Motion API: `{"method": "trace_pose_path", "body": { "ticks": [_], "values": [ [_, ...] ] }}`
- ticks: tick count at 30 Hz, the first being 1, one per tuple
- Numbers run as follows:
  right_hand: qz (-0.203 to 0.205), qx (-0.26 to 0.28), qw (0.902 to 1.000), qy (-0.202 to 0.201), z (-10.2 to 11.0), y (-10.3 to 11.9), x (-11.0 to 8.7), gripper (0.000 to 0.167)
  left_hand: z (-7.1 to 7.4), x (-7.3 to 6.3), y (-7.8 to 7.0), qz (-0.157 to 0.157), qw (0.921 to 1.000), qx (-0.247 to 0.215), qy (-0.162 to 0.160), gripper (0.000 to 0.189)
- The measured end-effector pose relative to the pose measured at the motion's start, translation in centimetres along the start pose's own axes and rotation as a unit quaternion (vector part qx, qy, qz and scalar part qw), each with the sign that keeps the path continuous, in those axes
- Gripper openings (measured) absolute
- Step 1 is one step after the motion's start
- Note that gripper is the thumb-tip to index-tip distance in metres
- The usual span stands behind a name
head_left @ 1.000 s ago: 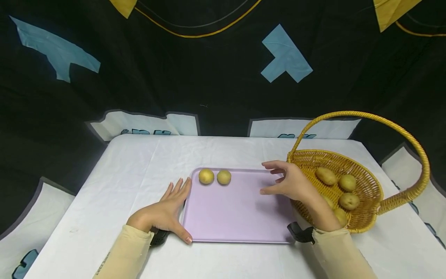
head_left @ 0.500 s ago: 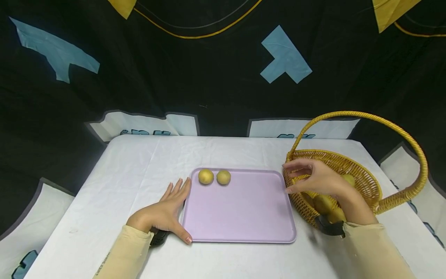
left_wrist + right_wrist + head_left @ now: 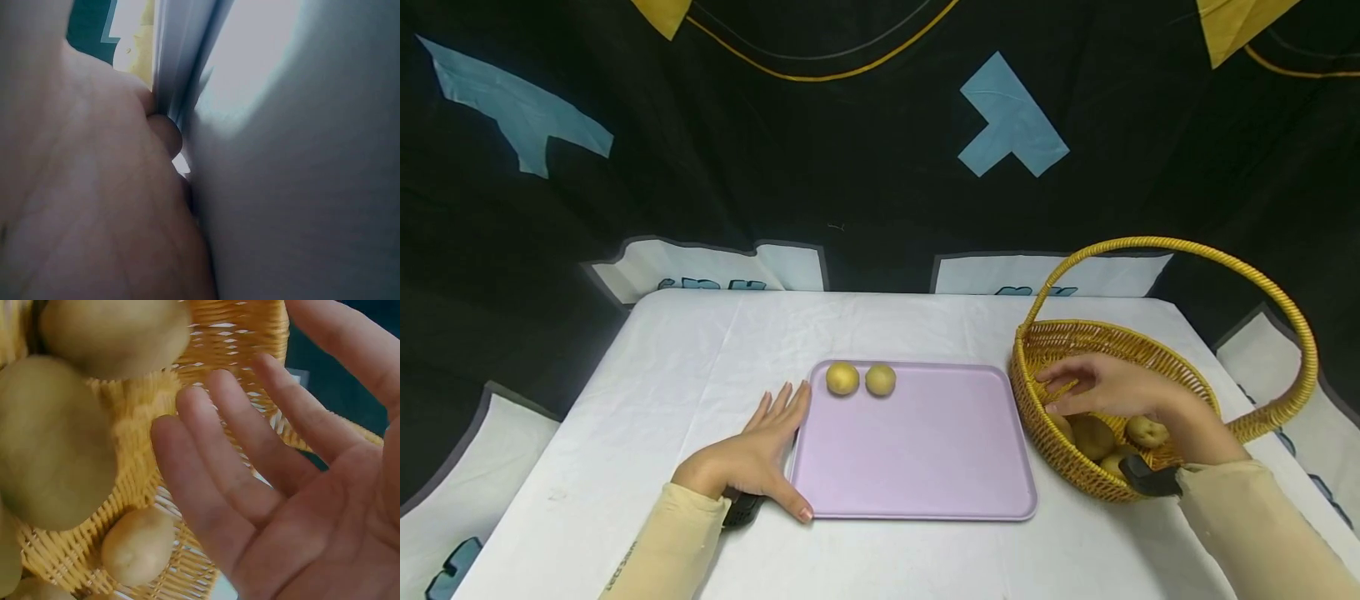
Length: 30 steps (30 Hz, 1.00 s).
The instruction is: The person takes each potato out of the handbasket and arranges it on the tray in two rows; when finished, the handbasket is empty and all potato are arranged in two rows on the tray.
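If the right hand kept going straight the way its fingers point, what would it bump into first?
Probably the woven yellow wicker basket: the open right hand points its fingers at its inner wall, with the tan potatoes just beside. Depth is unclear.

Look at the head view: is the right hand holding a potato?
No, the right hand is spread open over the basket, its fingers straight and holding nothing.

Table [image 3: 925,325] covered by a white, creased cloth [image 3: 647,392]. Black backdrop curtain [image 3: 820,167] hangs behind, bearing a pale blue shape [image 3: 1011,117] at 1 o'clock, another at 10 o'clock, and yellow patches along the top. Lighting even.
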State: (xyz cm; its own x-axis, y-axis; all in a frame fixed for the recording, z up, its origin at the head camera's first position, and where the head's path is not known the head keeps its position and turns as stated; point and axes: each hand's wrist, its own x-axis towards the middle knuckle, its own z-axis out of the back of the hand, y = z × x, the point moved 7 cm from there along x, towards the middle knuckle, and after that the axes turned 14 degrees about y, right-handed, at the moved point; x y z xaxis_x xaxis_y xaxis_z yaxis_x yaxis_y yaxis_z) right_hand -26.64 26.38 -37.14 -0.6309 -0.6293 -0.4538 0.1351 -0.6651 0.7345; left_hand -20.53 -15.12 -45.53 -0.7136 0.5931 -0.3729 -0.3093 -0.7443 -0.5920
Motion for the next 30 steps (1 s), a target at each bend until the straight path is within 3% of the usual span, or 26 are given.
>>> {"method": "trace_pose_path", "body": {
  "ticks": [7,20,30],
  "values": [
    [0.016,0.001,0.9985,0.051,-0.7,-0.8,0.5,0.060,0.1,0.0,-0.1,0.000,1.0000,0.006,0.003,0.166],
    [-0.043,-0.104,0.9913,0.068,-1.1,0.4,1.7,0.057,-0.1,0.1,0.2,0.001,1.0000,0.002,-0.001,0.166],
    [-0.066,-0.140,0.9853,0.073,-1.4,0.2,2.4,0.053,0.0,0.0,0.2,0.000,1.0000,0.001,-0.002,0.167]
  ]
}}
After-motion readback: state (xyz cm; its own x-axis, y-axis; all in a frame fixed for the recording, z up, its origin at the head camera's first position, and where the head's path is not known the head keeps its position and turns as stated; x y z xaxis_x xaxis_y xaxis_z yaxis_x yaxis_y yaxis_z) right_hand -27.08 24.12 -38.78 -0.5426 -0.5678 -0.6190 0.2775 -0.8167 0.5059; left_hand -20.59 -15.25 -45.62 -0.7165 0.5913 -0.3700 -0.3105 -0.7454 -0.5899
